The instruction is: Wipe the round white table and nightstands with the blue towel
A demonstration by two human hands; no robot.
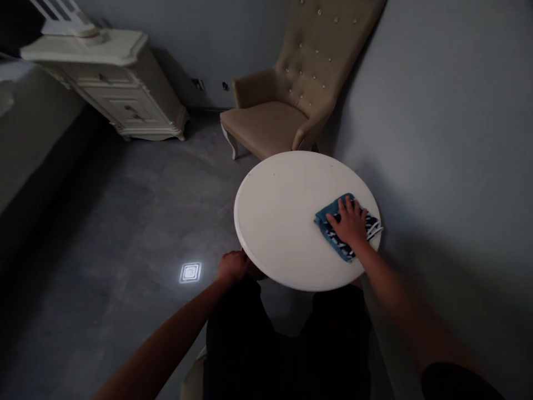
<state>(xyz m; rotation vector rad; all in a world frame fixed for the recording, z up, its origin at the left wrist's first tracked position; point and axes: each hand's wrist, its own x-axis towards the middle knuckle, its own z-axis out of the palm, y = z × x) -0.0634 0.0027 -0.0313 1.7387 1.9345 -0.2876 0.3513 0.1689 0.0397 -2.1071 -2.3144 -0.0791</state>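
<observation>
"Dark trousers (237, 333) sit closest, just below the left hand (234, 265). What's out to that hand's far left?"

"Part of a grey upholstered piece (37, 150), well apart from it. Then, up and to the left of the hand, a white cabinet (116, 91) with a slatted white object (69, 19) on top."

"And the bright patch?"

"A lit square (190, 272) on the grey floor (125, 222), near the left hand on its outer side."

"How's the left hand itself?"

"Curled, at the near-left rim of the round white table (275, 222). I can't tell whether it has hold of anything; its fingertips are hidden."

"What stands ahead of it?"

"A tan buttoned armchair (266, 125), past the table's far edge, ahead of both hands."

"Where's the cloth (333, 234)?"

"Under the right hand (348, 222), on the tabletop's right side. It's blue with a dark-and-white pattern, and white strips poke out beside the wrist, at the rim."

"What's that hand doing?"

"Lying palm down across the cloth, fingers spread wide. A grey wall (449, 139) rises to its right."
</observation>
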